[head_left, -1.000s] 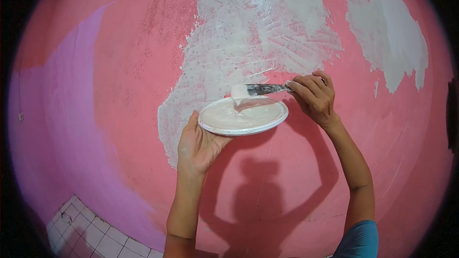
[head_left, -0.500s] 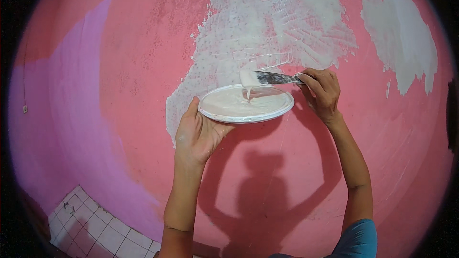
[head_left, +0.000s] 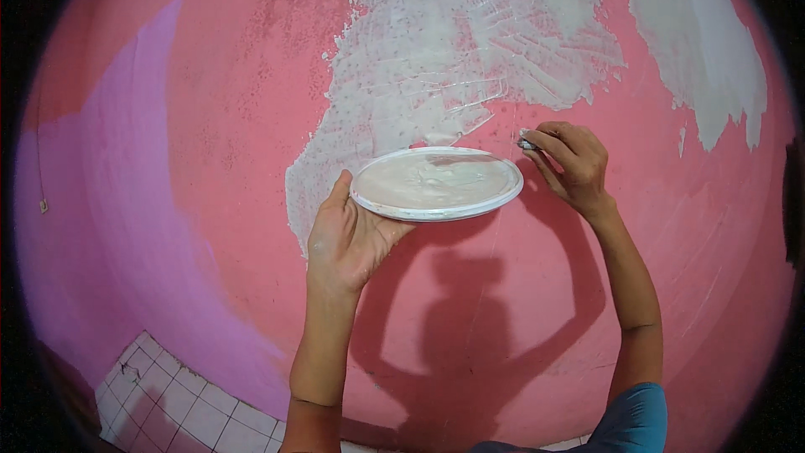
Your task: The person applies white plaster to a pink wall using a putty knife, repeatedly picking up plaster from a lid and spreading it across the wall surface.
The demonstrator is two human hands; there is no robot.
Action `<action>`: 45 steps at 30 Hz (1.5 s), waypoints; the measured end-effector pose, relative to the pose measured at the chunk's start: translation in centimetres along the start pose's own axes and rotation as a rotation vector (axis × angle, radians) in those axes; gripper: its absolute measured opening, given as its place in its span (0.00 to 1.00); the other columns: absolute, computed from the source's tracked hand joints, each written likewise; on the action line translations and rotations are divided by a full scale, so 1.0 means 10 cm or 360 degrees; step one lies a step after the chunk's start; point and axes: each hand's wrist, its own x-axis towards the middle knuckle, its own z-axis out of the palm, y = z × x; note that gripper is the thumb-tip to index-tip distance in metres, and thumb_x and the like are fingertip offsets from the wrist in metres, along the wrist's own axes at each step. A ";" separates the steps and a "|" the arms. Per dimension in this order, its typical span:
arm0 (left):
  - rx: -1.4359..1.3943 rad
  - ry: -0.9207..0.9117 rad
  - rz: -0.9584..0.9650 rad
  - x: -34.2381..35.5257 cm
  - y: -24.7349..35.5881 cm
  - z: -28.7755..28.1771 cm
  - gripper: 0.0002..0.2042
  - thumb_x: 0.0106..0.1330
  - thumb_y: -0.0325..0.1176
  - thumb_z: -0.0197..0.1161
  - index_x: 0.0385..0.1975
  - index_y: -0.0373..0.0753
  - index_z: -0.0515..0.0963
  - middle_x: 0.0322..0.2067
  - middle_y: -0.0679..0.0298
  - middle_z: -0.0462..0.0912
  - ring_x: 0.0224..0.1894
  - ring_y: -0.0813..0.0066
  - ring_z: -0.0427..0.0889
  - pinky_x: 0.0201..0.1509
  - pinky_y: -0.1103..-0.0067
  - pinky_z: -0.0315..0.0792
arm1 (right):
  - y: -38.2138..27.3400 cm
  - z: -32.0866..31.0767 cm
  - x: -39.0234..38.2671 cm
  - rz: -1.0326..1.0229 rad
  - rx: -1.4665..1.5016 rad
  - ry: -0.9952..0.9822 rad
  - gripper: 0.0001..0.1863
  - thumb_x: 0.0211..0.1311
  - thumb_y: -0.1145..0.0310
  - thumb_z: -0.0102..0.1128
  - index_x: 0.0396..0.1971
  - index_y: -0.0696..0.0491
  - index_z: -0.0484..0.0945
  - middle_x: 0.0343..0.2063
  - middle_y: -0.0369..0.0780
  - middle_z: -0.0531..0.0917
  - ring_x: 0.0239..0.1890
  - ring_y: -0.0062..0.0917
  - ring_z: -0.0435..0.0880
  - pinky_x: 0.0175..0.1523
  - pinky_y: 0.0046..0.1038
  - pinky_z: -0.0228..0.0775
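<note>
My left hand (head_left: 348,239) supports a round white plastic lid (head_left: 436,216) from below, its thumb up at the left rim. Creamy white putty (head_left: 432,183) is spread over the lid, with small ridges in the middle. My right hand (head_left: 579,164) is closed around a putty knife (head_left: 527,141) just right of the lid, near the pink wall. Only a putty-smeared bit of the knife shows at the fingertips; its blade cannot be made out. Above the lid, a large patch of whitish putty (head_left: 444,59) covers the wall, streaked and uneven.
A second, smaller putty patch (head_left: 704,54) lies on the pink wall (head_left: 251,134) at the upper right. Purple paint (head_left: 126,176) covers the left side. White floor tiles (head_left: 193,411) show at the lower left. My shadow (head_left: 465,327) falls on the wall.
The knife, held level over the lid with putty dripping from its blade, has turned so the blade no longer shows. My right hand has shifted slightly right; the left still holds the lid.
</note>
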 end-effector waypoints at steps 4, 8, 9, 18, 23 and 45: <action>0.0088 0.0013 -0.0016 -0.09 -0.01 -0.03 0.31 0.74 0.50 0.25 0.64 0.27 0.47 0.65 0.42 0.50 0.67 0.45 0.52 0.67 0.51 0.52 | 0.04 -0.35 0.13 -0.0129 -0.0051 -0.0296 0.12 0.46 0.68 0.68 0.34 0.46 0.81 0.30 0.33 0.80 0.29 0.22 0.78 0.41 0.30 0.65; 0.0031 0.0052 -0.0026 -0.22 -0.07 -0.11 0.31 0.74 0.50 0.26 0.63 0.27 0.49 0.64 0.42 0.53 0.66 0.47 0.55 0.66 0.52 0.55 | 0.06 -0.55 0.06 -0.0116 -0.0005 -0.0522 0.11 0.47 0.68 0.68 0.33 0.46 0.81 0.30 0.32 0.80 0.31 0.21 0.77 0.48 0.35 0.60; 0.0013 0.0055 -0.0035 -0.24 -0.10 -0.13 0.31 0.74 0.50 0.27 0.63 0.27 0.50 0.64 0.42 0.54 0.66 0.47 0.56 0.66 0.53 0.56 | 0.04 -0.56 0.02 -0.0100 0.0006 -0.0540 0.11 0.47 0.68 0.68 0.33 0.46 0.81 0.30 0.32 0.80 0.31 0.21 0.77 0.48 0.35 0.60; -0.0036 0.0006 -0.0136 -0.34 -0.31 -0.32 0.30 0.74 0.50 0.28 0.62 0.27 0.54 0.62 0.44 0.58 0.64 0.51 0.60 0.66 0.58 0.59 | -0.38 -0.30 -0.35 0.0144 0.0311 -0.0494 0.13 0.45 0.70 0.68 0.35 0.50 0.81 0.31 0.35 0.79 0.32 0.24 0.75 0.44 0.35 0.61; 0.0007 0.0071 -0.0092 -0.40 -0.36 -0.31 0.30 0.74 0.50 0.28 0.62 0.28 0.55 0.62 0.45 0.59 0.64 0.52 0.61 0.66 0.58 0.59 | -0.45 -0.28 -0.44 0.0365 0.0280 -0.0224 0.14 0.45 0.74 0.67 0.36 0.53 0.80 0.31 0.37 0.79 0.32 0.27 0.76 0.40 0.31 0.63; 0.0149 0.0137 0.0067 -0.34 -0.33 -0.40 0.30 0.74 0.50 0.24 0.63 0.29 0.53 0.63 0.44 0.56 0.65 0.51 0.58 0.66 0.56 0.59 | -0.07 -0.07 -0.17 -0.0136 0.0078 0.0167 0.14 0.47 0.77 0.64 0.36 0.49 0.77 0.32 0.40 0.81 0.29 0.29 0.80 0.30 0.27 0.70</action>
